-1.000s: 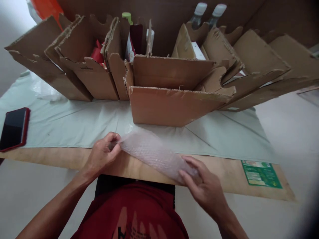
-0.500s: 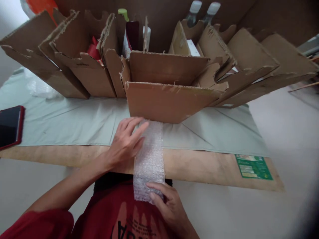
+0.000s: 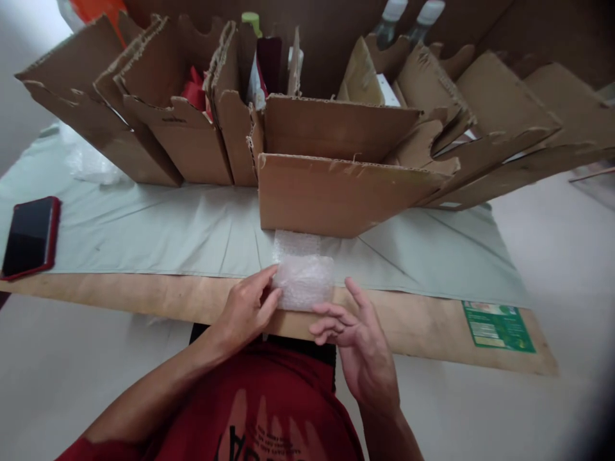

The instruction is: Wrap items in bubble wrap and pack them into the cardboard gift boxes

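Observation:
A strip of clear bubble wrap [image 3: 302,272] lies folded over on the pale green sheet [image 3: 144,234], at the near edge of the wooden board [image 3: 423,326]. My left hand [image 3: 250,310] presses its left edge with fingers together. My right hand [image 3: 358,333] hovers just right of the wrap, fingers spread and holding nothing. A brown cardboard box [image 3: 336,192] stands directly behind the wrap.
Several open cardboard boxes [image 3: 158,109] line the back of the board, with bottles [image 3: 391,19] and red items inside. A red-cased phone [image 3: 29,237] lies at the far left. A green label [image 3: 497,326] sits on the board's right end.
The bubble wrap strip, stretched toward me half a second ago, is now folded over onto itself. My right hand has let go of its near end and moved up beside it.

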Available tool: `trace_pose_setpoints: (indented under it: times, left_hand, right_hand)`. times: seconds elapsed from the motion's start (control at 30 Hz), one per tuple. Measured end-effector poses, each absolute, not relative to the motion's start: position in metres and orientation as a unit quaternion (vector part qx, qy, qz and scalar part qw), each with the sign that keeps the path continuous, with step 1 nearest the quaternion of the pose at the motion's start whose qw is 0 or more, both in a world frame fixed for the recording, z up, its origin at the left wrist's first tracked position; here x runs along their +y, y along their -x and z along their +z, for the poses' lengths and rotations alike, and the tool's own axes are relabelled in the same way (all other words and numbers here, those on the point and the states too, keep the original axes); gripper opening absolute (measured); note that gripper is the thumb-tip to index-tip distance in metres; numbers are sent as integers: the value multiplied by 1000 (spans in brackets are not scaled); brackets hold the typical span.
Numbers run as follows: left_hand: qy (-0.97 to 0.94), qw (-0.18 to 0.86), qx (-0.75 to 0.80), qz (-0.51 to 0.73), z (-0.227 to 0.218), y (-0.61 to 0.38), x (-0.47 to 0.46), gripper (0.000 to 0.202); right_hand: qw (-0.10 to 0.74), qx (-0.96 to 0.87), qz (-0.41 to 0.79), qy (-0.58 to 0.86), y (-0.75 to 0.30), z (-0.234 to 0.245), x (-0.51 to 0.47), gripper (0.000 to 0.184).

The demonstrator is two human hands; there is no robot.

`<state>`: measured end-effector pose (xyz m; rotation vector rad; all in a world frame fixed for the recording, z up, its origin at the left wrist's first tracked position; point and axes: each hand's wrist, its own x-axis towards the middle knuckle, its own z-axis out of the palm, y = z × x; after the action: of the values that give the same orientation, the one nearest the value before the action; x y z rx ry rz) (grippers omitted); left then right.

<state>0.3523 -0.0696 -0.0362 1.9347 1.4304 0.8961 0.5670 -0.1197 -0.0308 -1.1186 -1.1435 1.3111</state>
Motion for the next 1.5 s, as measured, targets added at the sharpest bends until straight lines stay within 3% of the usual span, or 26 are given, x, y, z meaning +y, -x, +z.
trace_pose_setpoints:
  times: [0.13,0.3,0.4,0.57,0.83,0.97,1.07,1.3,1.4,1.5]
  left_hand:
    - [-717,287,562,298,-42,-352,-57,54]
    - [-738,218,568,293,-47,-352,-58,51]
    - [-758,141,546,328,-40,-348,-64,47]
    - [-823,159,429,336,-29,-342,-71,38]
    - [-774,130,535,313,-49,-352,-45,24]
    - [-761,141,550,315,-51,-355,-42,25]
    - [-687,216,576,387,-42,-352,-50,28]
    - [-394,625,523,425,-23,-352,-77,40]
    - [-368,663,476,446,-24,-364,-77,37]
    - [-378,633,486,470,-25,-371,-74,26]
  right_hand:
    - [453,-648,295,537,-575,-30,-119,44]
    - [290,-817,89,490,-565,-44,-94,35]
    - [254,-838,66,478,-559,-48,-83,27]
    - [277,-843,125,444,-562,-36,-70,25]
    - [340,-807,14,483,-568,-24,-58,21]
    - [264,-854,28,448,-565,-30,-60,21]
    - [273,-847,42,455,-562,-39,-51,20]
    - [379,-716,261,524,-552,-35,-55,14]
    - [368,-666,378,527,-547,-32,-68,15]
    - [382,-648,387,534,-553,-32,-74,16]
